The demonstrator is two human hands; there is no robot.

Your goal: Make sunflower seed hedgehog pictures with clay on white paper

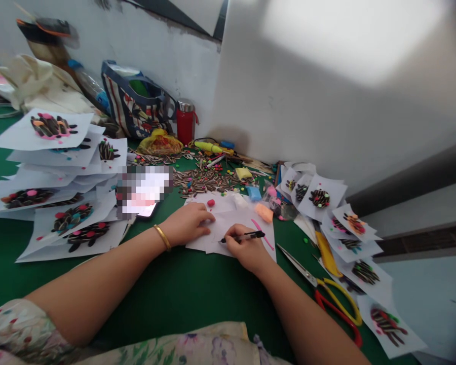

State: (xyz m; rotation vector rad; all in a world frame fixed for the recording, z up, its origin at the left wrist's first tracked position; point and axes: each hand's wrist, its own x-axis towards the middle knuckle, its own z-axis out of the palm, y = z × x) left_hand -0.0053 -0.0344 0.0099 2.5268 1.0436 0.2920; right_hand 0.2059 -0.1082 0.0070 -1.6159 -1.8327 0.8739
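My right hand [247,248] is closed round a black pen [254,235], its tip down on a white sheet of paper [222,225]. My left hand [190,222] lies on the sheet's left side with fingers stretched out, holding nothing. Faint lines show near the pen tip. A small red ball of clay [211,203] sits on the paper above my left fingers. Along the right side of the paper lies a thin pink strip [262,234], and an orange lump of clay [264,213] is at the upper right.
Striped sunflower seeds [201,180] are heaped behind the paper. Scissors [319,284] with red and yellow handles lie to the right. Paper sheets with seed pictures are stacked left [72,203] and spread right [365,274]. A phone [146,210], red bottle [185,124] and striped bag [131,104] stand beyond.
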